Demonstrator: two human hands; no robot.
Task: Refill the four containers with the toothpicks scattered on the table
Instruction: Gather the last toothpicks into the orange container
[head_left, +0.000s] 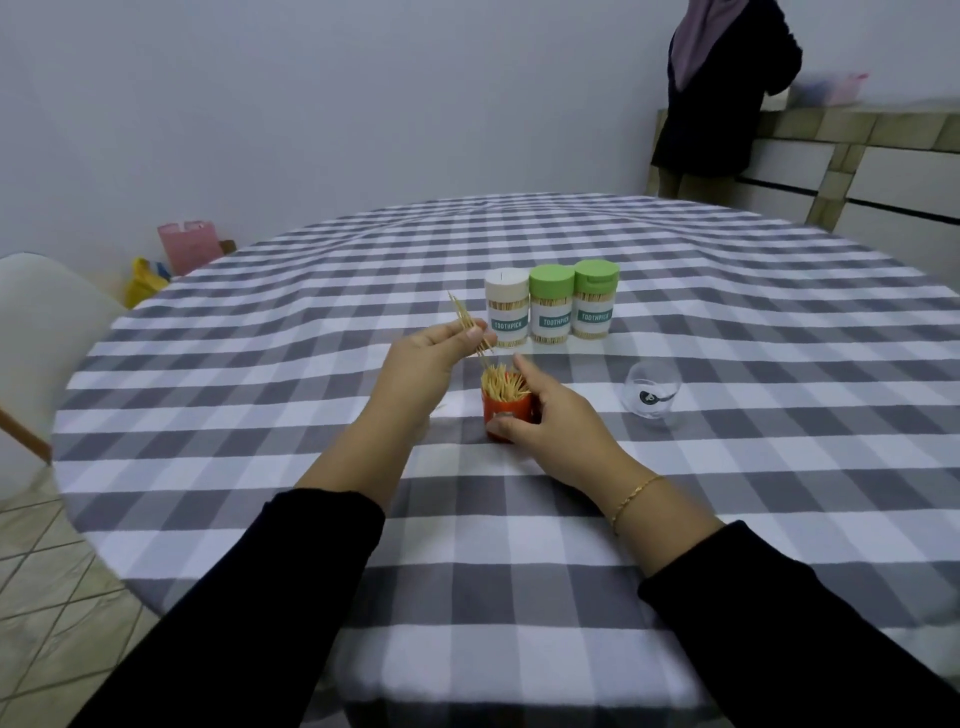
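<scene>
Left hand holds toothpicks above the orange container

The left hand (423, 358) pinches a small bundle of toothpicks (470, 327) just over the open orange container (508, 413), full of picks, which the right hand (553, 421) grips. Three closed containers (551, 306) stand just behind, on the far side.

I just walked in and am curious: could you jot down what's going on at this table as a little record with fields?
left hand: left hand pinches a bunch of toothpicks
right hand: right hand grips the orange container, open and full of toothpicks
capped containers: white-lidded container, two green-lidded containers, in a row behind
nearby: clear lid on the checked tablecloth
</scene>
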